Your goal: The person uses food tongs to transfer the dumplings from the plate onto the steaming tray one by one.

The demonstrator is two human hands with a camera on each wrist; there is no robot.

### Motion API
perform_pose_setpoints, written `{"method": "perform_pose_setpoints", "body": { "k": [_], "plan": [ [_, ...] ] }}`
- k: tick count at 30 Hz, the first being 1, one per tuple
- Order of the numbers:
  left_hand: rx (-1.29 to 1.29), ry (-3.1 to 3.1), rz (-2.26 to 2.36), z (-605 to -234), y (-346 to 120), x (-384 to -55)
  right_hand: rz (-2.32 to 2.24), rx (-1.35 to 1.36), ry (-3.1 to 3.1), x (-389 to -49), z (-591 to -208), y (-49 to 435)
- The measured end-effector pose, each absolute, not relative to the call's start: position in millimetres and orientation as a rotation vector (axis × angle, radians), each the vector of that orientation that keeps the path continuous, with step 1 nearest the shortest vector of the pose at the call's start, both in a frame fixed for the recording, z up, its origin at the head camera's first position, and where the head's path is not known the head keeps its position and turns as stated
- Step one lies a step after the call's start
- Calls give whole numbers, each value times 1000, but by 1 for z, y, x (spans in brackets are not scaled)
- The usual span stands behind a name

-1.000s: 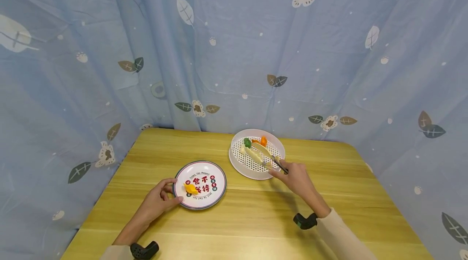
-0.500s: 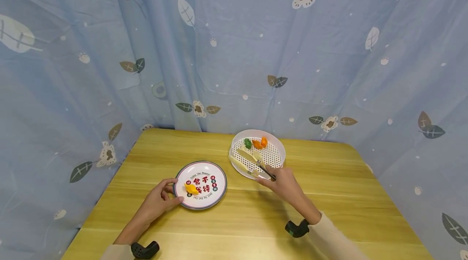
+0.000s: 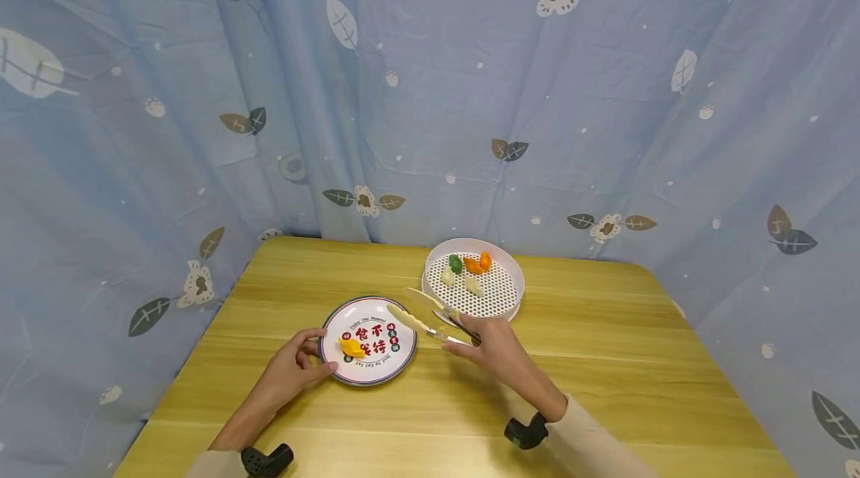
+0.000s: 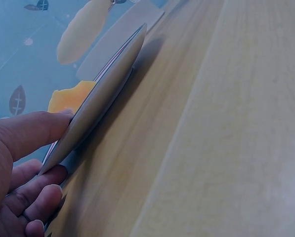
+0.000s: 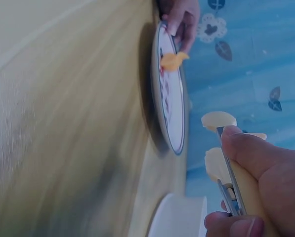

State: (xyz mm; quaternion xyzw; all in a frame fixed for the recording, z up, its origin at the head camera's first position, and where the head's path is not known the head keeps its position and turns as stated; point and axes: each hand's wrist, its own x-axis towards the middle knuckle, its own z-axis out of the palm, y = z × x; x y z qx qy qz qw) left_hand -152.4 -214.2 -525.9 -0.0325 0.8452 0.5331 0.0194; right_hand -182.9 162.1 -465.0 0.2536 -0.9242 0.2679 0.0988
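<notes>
My left hand (image 3: 289, 370) holds the left rim of a white round plate (image 3: 366, 306) with red and dark printing; the left wrist view has the thumb on top (image 4: 36, 131). On the plate lies a small yellow-orange piece (image 3: 351, 347), its kind unclear. My right hand (image 3: 500, 355) grips food tongs with pale tips (image 3: 411, 319) by the handles. Those tips stand apart over the plate's right side, and I see nothing between them. In the right wrist view, the thumb and fingers curl round the tongs' handle (image 5: 246, 190).
Behind the right hand stands a white round tray (image 3: 508, 269) with a perforated bottom. It holds a green piece (image 3: 455, 264), two orange pieces (image 3: 473, 266) and two pale pieces (image 3: 473, 285). A patterned blue curtain (image 3: 430, 89) hangs behind the wooden table (image 3: 571, 328).
My right hand has moved left with the tongs, from over the perforated tray to the plate's right side. The left hand, the plate and the yellow-orange piece have stayed put.
</notes>
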Motion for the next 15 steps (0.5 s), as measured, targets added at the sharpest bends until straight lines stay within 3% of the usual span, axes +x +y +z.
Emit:
{"method": "perform_pose_setpoints", "body": {
  "k": [15],
  "plan": [
    [-107,2622,1660,-525,-214,-152,800,958,-2742,-172,-479,131]
  ]
}}
